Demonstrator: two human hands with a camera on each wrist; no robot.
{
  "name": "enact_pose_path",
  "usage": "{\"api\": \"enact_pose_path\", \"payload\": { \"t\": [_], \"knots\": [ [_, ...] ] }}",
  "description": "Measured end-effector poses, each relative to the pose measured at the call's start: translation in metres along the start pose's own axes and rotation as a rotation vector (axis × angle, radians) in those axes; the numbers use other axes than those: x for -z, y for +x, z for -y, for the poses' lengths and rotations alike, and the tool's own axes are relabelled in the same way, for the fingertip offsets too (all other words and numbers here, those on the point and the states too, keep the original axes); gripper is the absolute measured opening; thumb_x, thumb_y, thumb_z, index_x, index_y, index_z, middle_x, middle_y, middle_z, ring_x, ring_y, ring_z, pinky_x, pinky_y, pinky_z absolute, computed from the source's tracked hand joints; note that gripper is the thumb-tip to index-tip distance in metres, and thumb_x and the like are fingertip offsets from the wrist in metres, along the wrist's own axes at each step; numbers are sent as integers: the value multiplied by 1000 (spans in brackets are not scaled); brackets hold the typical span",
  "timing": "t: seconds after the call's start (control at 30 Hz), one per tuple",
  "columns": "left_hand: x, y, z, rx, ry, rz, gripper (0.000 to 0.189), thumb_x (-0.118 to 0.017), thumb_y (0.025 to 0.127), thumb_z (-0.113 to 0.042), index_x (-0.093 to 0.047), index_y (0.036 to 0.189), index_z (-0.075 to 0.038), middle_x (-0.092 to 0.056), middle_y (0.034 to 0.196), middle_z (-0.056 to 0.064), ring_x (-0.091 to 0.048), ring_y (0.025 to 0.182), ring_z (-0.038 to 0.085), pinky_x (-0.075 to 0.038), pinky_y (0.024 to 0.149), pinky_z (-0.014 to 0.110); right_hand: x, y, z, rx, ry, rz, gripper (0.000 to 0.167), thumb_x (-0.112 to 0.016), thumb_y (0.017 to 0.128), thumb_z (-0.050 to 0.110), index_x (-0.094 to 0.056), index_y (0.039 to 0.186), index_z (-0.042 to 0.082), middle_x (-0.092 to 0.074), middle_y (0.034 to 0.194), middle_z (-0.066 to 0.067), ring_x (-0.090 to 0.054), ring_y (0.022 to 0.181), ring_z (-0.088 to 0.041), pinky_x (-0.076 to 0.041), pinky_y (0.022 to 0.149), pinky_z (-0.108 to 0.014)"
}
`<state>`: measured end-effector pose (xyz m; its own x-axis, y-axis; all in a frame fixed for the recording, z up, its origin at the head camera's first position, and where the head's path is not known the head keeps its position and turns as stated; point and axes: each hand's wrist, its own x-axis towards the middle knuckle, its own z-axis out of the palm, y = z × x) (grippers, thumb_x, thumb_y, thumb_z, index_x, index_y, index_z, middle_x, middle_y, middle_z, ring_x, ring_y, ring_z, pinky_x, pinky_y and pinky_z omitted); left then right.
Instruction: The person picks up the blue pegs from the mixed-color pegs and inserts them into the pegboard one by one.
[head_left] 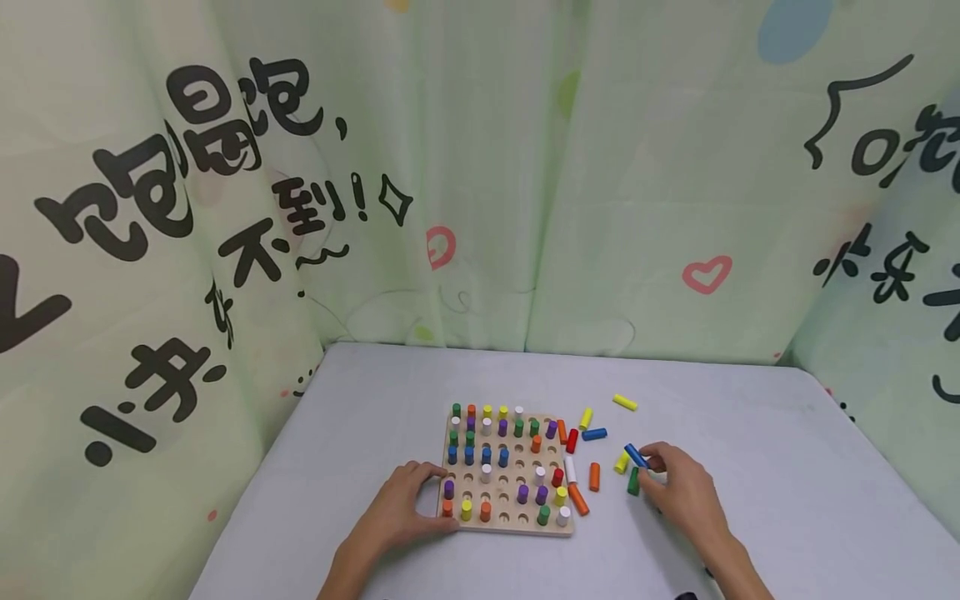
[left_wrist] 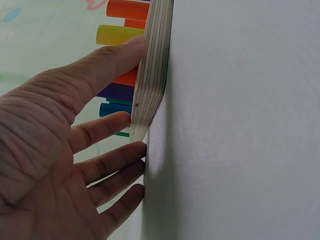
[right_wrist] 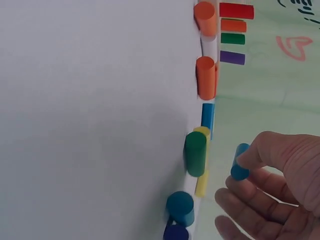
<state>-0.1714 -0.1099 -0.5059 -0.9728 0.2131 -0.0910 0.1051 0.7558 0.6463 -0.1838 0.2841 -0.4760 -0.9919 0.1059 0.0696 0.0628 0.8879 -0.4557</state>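
A square wooden pegboard (head_left: 513, 479) with rows of holes lies on the table, many holes filled with upright coloured pegs. At its near left corner is my left hand (head_left: 408, 507); the thumb (left_wrist: 117, 59) touches the near edge and the index finger reaches the left side, the other fingers spread. To the right of the board, my right hand (head_left: 684, 483) pinches a blue peg (right_wrist: 241, 161) between thumb and fingers, raised above the table. Just left of that hand lie a green peg (head_left: 633, 481) and a yellow peg (head_left: 622, 462).
Loose pegs lie right of the board, among them an orange peg (head_left: 595, 477), a blue peg (head_left: 595, 434) and a yellow peg (head_left: 625, 402) farther back. Two more blue pegs, one (right_wrist: 180, 207) lighter, show by the right hand. A printed curtain (head_left: 480, 208) surrounds the white table (head_left: 360, 392).
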Motion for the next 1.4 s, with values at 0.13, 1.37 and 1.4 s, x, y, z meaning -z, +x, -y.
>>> {"api": "enact_pose_path", "payload": {
  "t": [0.13, 1.37, 1.4],
  "knots": [
    [0, -1, -1, 2, -3, -1, 68, -93, 70, -47, -65, 125, -18, -62, 126, 10, -55, 124, 37, -45, 107, 61, -4, 0, 4, 49, 53, -13, 32, -71, 84, 5, -67, 114, -4, -70, 95, -10, -67, 88, -26, -58, 80, -49],
    [1, -1, 2, -39, 1, -3, 69, -92, 71, -48, -65, 126, -16, -62, 125, 9, -55, 123, 36, -45, 107, 61, -25, 1, 57, 122, 303, 75, 21, -73, 89, 3, -67, 109, 4, -68, 101, -8, -64, 83, -16, -60, 67, -24],
    [1, -1, 2, -37, 2, -2, 69, -92, 70, -48, -65, 126, -17, -62, 125, 9, -55, 123, 36, -45, 107, 61, -25, 1, 58, 122, 308, 76, 21, -73, 89, 3, -67, 109, 4, -68, 101, -8, -63, 83, -16, -60, 67, -23]
  ]
}}
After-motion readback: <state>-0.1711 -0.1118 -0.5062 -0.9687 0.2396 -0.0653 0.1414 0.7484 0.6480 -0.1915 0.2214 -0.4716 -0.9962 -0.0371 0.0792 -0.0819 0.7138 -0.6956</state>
